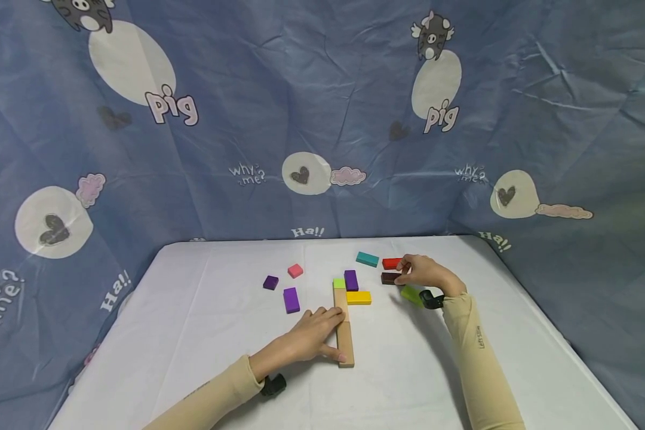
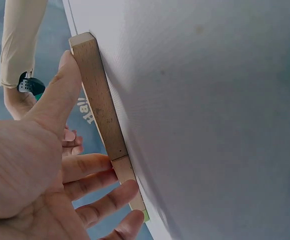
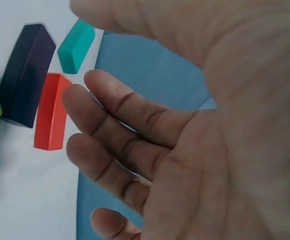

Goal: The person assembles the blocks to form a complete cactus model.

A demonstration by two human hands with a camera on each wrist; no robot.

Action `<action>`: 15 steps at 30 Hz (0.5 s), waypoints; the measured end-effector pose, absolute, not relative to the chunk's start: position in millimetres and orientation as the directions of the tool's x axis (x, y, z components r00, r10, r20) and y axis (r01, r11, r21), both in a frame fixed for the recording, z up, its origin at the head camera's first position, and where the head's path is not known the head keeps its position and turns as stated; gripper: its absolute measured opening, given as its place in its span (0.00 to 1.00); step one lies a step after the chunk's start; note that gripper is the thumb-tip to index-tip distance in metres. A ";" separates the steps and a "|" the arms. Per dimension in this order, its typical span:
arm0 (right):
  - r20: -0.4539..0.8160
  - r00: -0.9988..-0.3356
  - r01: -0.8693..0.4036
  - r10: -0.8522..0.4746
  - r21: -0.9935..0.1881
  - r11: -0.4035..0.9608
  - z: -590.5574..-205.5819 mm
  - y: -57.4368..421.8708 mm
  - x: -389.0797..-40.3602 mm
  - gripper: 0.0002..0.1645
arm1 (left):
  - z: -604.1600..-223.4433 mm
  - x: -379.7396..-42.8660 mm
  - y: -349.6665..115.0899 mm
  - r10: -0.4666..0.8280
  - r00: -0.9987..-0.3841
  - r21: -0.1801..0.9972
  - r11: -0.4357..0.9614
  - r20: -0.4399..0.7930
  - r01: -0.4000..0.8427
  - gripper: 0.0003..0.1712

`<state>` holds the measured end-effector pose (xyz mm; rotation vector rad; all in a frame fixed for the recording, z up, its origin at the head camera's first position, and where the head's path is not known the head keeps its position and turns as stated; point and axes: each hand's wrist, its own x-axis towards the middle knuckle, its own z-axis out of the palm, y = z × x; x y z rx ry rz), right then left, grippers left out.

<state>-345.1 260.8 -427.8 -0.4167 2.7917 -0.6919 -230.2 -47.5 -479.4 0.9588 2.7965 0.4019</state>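
Two plain wooden blocks stand end to end in a row, the near one (image 1: 345, 346) longer in view than the far one (image 1: 340, 300); a light green block (image 1: 339, 283) caps the far end. My left hand (image 1: 312, 335) rests along the row's left side, its thumb by the near end and its spread fingers at the far wooden block. Over at the right, my right hand (image 1: 426, 272) hovers with parted thumb and fingers beside a dark brown block (image 1: 389, 278) and a red block (image 1: 391, 263). In the right wrist view nothing lies between its fingers.
A yellow block (image 1: 359, 298) and a purple block (image 1: 352, 280) sit right of the row. Teal (image 1: 367, 258) and lime (image 1: 411, 294) blocks lie near my right hand. Purple (image 1: 291, 300), dark purple (image 1: 270, 282) and pink (image 1: 295, 270) blocks are scattered to the left on the white table (image 1: 204, 310).
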 end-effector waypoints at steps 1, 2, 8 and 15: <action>-0.157 -0.931 -0.217 -0.328 -0.485 0.847 -428.5 261.5 -346.1 0.23 | -479.5 -230.3 -47.6 0.619 -0.783 0.300 0.760 -0.061 0.577 0.56; -0.156 -0.931 -0.220 -0.330 -0.482 0.848 -429.5 261.9 -347.2 0.24 | -479.6 -230.4 -47.8 0.619 -0.783 0.298 0.760 -0.061 0.577 0.56; -0.139 -0.938 -0.226 -0.317 -0.447 0.865 -435.6 260.6 -352.2 0.23 | -479.5 -230.6 -48.9 0.623 -0.781 0.302 0.755 -0.052 0.582 0.56; -0.085 -0.986 -0.104 -0.142 -0.348 0.932 -447.4 255.4 -353.0 0.29 | -480.8 -230.2 -49.0 0.628 -0.777 0.302 0.750 -0.046 0.588 0.55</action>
